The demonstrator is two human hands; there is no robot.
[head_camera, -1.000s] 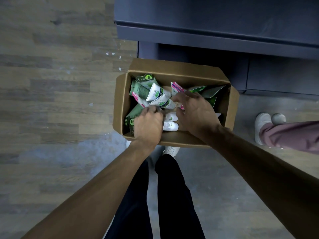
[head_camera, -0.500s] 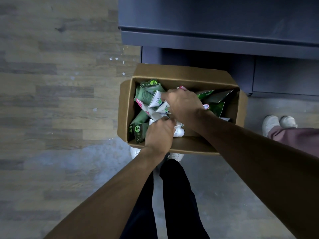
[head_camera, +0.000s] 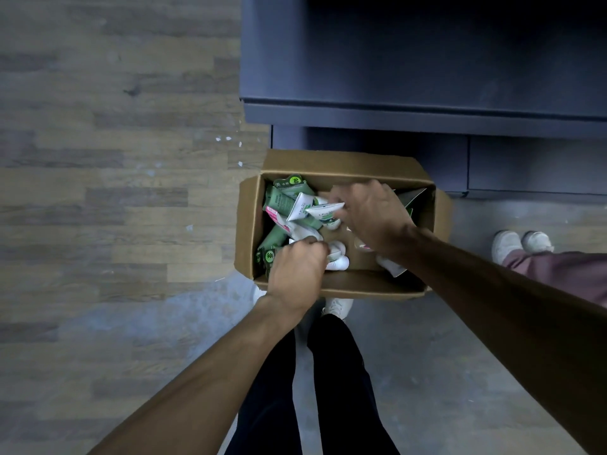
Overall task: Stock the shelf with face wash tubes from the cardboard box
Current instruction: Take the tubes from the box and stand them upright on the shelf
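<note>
An open cardboard box (head_camera: 341,162) stands on the floor before a dark shelf unit (head_camera: 427,60). Inside lie several green and white face wash tubes (head_camera: 282,201), mostly heaped at the left. My right hand (head_camera: 371,215) reaches into the box's middle, its fingers pinching the flat end of a white tube (head_camera: 323,210). My left hand (head_camera: 297,274) is at the box's near left, fingers curled around tubes there; what exactly it holds is hidden under the hand.
Another person's white shoes (head_camera: 522,243) and maroon trouser leg (head_camera: 565,274) are at the right of the box. My own dark trousers (head_camera: 315,389) and white shoe (head_camera: 338,307) are just behind it. Wood-look floor (head_camera: 115,192) stretches to the left.
My right hand has shifted left across the box and taken the end of a white tube. My left hand stays at the near left among the tubes.
</note>
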